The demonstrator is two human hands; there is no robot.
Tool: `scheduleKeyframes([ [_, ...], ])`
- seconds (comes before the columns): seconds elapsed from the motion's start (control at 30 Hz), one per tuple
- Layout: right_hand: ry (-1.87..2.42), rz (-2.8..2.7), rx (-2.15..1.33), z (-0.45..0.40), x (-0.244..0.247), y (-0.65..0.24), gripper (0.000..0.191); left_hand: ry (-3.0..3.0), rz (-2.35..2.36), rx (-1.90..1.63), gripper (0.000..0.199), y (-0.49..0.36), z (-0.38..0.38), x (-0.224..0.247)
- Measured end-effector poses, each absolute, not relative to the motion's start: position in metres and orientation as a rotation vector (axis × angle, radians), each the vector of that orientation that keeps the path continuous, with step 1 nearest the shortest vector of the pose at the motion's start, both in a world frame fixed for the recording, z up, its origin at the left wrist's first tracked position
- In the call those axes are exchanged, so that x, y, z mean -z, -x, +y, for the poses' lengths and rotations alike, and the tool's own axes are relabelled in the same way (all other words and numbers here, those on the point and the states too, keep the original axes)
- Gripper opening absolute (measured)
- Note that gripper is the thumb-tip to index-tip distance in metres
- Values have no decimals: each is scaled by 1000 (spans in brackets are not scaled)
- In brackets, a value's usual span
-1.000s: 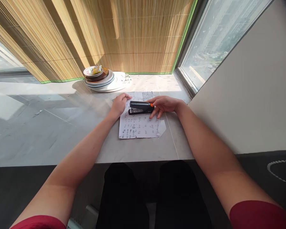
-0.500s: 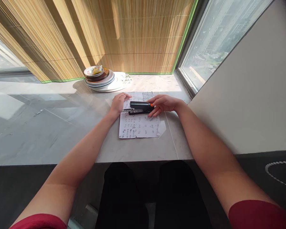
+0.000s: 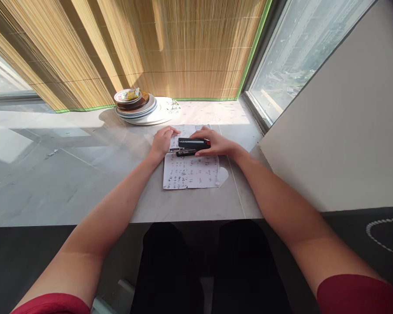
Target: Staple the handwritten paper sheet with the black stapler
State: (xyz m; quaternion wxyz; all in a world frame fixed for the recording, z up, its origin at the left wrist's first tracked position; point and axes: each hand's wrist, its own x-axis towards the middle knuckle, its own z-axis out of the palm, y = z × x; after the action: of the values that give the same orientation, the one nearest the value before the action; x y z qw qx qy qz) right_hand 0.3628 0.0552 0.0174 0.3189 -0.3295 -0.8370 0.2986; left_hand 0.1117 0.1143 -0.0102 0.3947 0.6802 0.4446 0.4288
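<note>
A black stapler [image 3: 192, 144] lies on its side across sheets of paper [image 3: 196, 172] covered in handwriting. My right hand [image 3: 212, 141] is wrapped round the stapler's right end, thumb on the near side and fingers over the far side. At the upper left edge of the paper rests my left hand [image 3: 164, 140], its fingers bent together near the stapler's left tip; whether they pinch anything is hard to make out.
Stacked plates and bowls [image 3: 137, 109], with a small yellow packet on top, stand at the back by the bamboo blind [image 3: 190, 52]. A wall [image 3: 343, 131] and window frame bound the right side. The counter's front edge is near my knees.
My right hand has moved left along the stapler and closed round it; before, its fingers were looser at the right end. My left hand has hardly moved.
</note>
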Motion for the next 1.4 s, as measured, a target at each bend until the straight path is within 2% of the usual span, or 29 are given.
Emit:
scheduleKeyframes([
  [0.13,877,-2208,-775,55,-12,-362,33,-1703,1099,-1115,27,-112,114,11],
  [0.23,894,-2018,-774,58,-7,-366,33,-1671,1072,-1222,26,-112,110,8],
  [0.4,1003,-1747,-448,66,3,-369,32,-1701,983,-1462,18,-116,97,-4],
  [0.53,1053,-1748,-150,68,4,-364,29,-1567,930,-1319,25,-121,91,-8],
  [0.7,938,-1943,24,69,2,-358,40,-1396,849,-1034,40,-125,91,-6],
  [1.4,953,-2031,278,73,5,-360,32,-1083,841,-1035,43,-124,91,-12],
])
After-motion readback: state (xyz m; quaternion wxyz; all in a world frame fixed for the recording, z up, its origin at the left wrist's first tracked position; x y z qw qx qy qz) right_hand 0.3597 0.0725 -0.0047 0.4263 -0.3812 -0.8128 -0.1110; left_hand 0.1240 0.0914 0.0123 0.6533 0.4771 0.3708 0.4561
